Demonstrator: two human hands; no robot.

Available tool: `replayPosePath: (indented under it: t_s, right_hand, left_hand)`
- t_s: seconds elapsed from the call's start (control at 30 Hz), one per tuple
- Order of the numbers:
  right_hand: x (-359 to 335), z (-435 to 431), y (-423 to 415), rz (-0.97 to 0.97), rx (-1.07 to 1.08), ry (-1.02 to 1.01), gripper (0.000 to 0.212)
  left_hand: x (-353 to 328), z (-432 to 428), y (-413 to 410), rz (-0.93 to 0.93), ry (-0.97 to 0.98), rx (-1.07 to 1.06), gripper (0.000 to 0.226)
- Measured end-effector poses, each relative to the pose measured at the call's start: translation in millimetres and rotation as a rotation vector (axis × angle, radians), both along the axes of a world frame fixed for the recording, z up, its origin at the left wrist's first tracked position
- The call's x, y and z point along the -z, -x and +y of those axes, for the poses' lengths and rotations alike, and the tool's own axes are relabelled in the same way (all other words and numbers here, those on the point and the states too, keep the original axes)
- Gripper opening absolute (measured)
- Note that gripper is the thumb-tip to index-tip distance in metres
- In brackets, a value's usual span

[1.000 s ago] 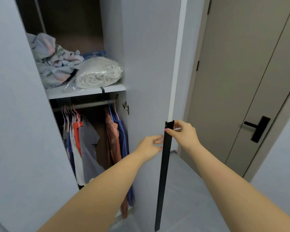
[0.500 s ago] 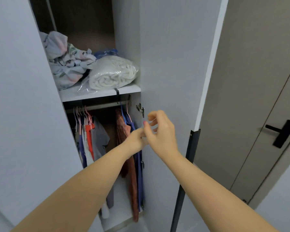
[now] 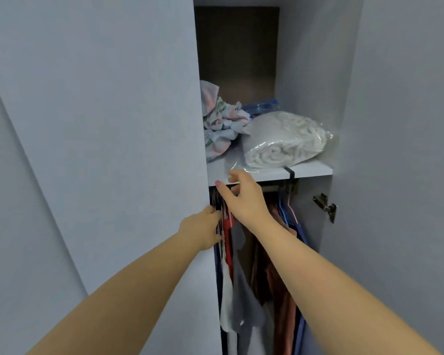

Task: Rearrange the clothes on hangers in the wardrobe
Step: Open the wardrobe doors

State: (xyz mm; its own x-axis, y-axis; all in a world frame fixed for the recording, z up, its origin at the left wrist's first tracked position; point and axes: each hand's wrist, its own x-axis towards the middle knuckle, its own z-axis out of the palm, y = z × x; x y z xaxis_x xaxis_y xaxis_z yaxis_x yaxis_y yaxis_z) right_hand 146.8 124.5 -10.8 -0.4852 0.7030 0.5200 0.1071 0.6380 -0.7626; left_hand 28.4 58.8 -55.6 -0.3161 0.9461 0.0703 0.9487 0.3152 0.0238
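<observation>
Several garments hang on a rail [image 3: 271, 187] under the wardrobe shelf [image 3: 308, 170]. A left bunch holds red [image 3: 228, 242], white [image 3: 227, 301] and grey [image 3: 246, 298] clothes. To the right hang a rust-brown garment [image 3: 280, 298] and a blue one [image 3: 301, 234] on blue and pink hangers [image 3: 287, 206]. My left hand [image 3: 203, 229] reaches into the left bunch, its fingers hidden among the hangers. My right hand [image 3: 244, 196] is up by the rail with fingers spread, holding nothing I can see.
On the shelf lie a floral bundle [image 3: 219, 124], a bagged white blanket [image 3: 285, 139] and a blue bag [image 3: 262, 106]. The left wardrobe panel [image 3: 100, 149] stands close beside my left arm. The open right door [image 3: 395, 175] carries a metal hinge [image 3: 326, 206].
Both hands left the door's black handle strip and moved left into the wardrobe. The view swung left; the room door is out of sight.
</observation>
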Motion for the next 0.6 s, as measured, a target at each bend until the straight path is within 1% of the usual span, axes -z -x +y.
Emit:
replayPosePath:
  t_s: [0.07, 0.1, 0.17, 0.2, 0.23, 0.3, 0.4, 0.6]
  right_hand:
    - [-7, -2, 33, 0.048, -0.047, 0.079, 0.05]
    - [-9, -2, 46, 0.062, -0.048, 0.09, 0.049]
    - [-11, 0, 69, 0.094, -0.029, 0.09, 0.047]
    - [-13, 2, 78, 0.117, -0.016, 0.098, 0.047]
    - [-15, 3, 84, 0.139, -0.009, 0.113, 0.048]
    - [-21, 7, 92, 0.17, -0.03, 0.157, 0.045]
    - [-27, 16, 90, 0.162, -0.089, 0.239, 0.034]
    - [-26, 23, 74, 0.126, -0.176, 0.289, 0.015]
  left_hand:
    - [0, 0, 12, 0.148, 0.006, 0.007, 0.053]
    - [0, 2, 17, 0.208, -0.017, 0.027, 0.047]
    - [1, 10, 24, 0.302, -0.069, 0.087, 0.028]
    - [0, 15, 28, 0.342, -0.078, 0.111, 0.022]
    - [-2, 18, 32, 0.38, -0.073, 0.119, 0.021]
    - [-12, 22, 36, 0.409, -0.032, 0.102, 0.019]
    - [-22, 26, 29, 0.466, 0.025, 0.074, 0.02]
    - [-10, 27, 7, 0.386, 0.032, -0.046, 0.03]
